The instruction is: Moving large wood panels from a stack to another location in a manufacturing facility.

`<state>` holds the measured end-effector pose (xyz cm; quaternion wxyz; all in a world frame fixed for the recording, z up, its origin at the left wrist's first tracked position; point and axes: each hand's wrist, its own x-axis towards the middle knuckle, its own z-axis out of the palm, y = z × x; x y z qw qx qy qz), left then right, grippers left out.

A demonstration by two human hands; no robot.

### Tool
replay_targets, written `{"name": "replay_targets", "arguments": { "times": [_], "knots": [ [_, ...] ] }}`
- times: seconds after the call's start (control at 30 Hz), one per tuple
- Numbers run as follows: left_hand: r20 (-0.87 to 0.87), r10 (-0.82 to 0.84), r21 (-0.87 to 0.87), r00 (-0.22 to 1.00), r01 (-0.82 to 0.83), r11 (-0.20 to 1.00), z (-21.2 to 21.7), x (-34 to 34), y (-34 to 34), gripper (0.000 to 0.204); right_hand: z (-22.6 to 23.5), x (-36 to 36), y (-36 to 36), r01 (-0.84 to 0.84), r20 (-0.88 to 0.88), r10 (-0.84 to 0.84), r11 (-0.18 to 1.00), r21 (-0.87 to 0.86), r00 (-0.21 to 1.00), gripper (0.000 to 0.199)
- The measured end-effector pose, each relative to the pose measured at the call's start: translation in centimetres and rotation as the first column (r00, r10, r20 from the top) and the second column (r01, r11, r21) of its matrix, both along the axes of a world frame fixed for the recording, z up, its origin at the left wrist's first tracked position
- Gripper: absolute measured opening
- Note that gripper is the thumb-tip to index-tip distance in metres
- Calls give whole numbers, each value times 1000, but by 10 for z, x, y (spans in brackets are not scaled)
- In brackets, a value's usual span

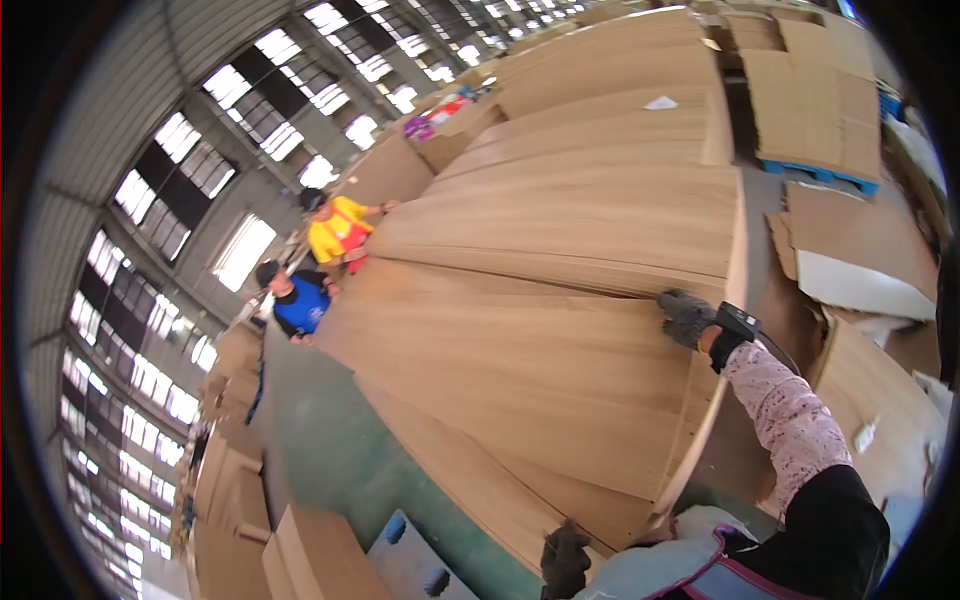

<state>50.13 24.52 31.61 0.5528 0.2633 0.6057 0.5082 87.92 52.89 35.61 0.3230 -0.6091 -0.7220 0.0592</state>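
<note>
A large light-brown wood panel [520,360] lies at a slant on top of others, its long side stretching away to the left. My right hand [687,318], in a grey glove, is closed over its far right corner, beside the gap to the neighbouring stack. My left hand [565,562], in a dark glove, is low in the picture by the near edge of a lower panel [450,455]; how its fingers are set is unclear. At the panel's other end stand a person in yellow [338,230] and a person in blue [302,300], their hands near its edge.
Beyond the panel rises a tall stack of wood sheets [560,220]. Cardboard [815,110] sits on a blue pallet at the far right, with loose sheets [860,240] nearer. Brown boxes [325,555] and a grey board [415,560] stand at lower left, beside green floor [340,440].
</note>
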Motion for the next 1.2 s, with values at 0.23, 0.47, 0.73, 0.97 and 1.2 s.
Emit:
{"name": "replay_targets", "arguments": {
  "times": [0.23,0.47,0.73,0.97,1.2],
  "knots": [
    [240,116,58,964,-133,989,5,16,4,26,-17,-7,48,62,164,-47,994,-89,985,29],
    [310,284,47,907,-313,949,4,28,6,23,-19,-31,28,-6,217,33,992,-127,976,23],
    [337,483,157,808,-554,818,-25,4,-10,15,13,-88,-64,-80,226,135,968,-237,965,27],
    [241,391,-64,888,-388,920,9,2,-18,33,9,-90,-70,-29,248,73,983,-179,966,28],
    [320,221,-72,921,-209,975,-3,4,-25,46,8,-93,-51,-40,252,65,994,-106,966,22]
  ]
}}
